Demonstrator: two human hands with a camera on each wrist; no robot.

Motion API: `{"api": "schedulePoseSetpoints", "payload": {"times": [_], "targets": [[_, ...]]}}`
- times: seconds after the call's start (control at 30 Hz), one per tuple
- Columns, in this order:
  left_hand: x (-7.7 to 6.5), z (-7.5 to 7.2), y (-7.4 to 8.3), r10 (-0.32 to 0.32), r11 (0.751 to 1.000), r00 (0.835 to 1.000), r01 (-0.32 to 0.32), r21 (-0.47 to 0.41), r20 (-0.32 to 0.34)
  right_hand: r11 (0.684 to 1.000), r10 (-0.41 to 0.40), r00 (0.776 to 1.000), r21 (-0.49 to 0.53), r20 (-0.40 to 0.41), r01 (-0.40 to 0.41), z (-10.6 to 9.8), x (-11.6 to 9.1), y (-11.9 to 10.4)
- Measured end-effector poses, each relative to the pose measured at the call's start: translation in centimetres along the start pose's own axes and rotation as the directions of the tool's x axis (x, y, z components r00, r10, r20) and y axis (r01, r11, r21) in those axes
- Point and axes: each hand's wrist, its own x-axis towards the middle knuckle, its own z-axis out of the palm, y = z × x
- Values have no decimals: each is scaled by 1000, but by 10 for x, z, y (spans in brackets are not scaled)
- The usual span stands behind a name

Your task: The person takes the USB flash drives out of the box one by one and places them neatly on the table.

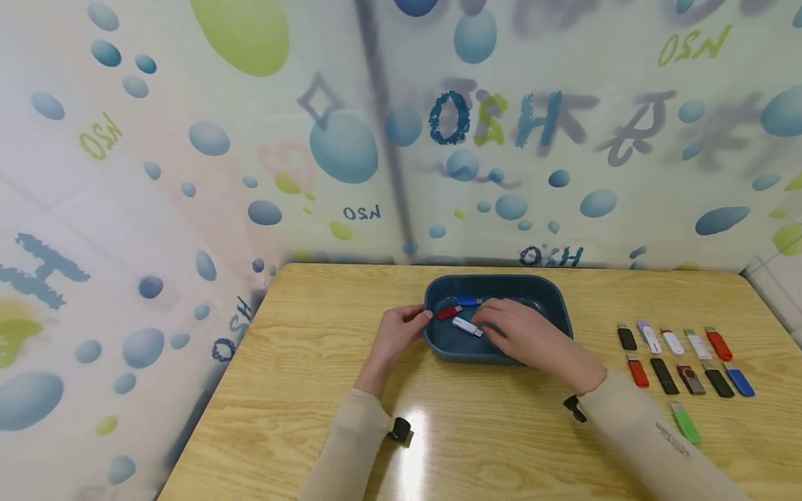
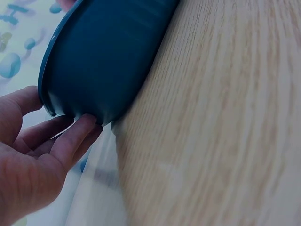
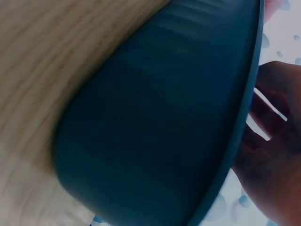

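Note:
A dark blue plastic bin [image 1: 450,353] stands on the wooden table with a blue USB stick [image 1: 468,301], a red USB stick [image 1: 447,313] and a white USB stick [image 1: 465,325] on its floor. My left hand [image 1: 401,328] holds the bin's left end; in the left wrist view the thumb is at the rim and the fingers lie against the outer wall. Over the bin's right side reaches my right hand [image 1: 516,330], its thumb and fingers apart and pointing down beside the white stick. In the right wrist view the bin wall hides its fingertips.
On the table to the right lie several USB sticks in two rows, among them a red one [image 1: 719,344] and a blue one [image 1: 740,381]. A green one [image 1: 686,423] lies nearer the front. Behind the table hangs a patterned curtain [image 1: 401,181].

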Motion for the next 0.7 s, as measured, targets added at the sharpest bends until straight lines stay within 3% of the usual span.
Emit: {"api": "schedulePoseSetpoints", "payload": {"times": [0.23, 0.5, 0.7], "targets": [[-20, 2, 27, 18, 1000, 1000, -18, 21, 13, 1000, -2, 999, 30, 47, 1, 7, 16, 8], [-11, 0, 14, 9, 1000, 1000, -9, -3, 18, 998, 35, 988, 40, 152, -42, 20, 31, 12], [-19, 1, 27, -3, 999, 1000, 2, 32, 16, 991, 130, 968, 9, 214, -135, 26, 37, 12]]}}
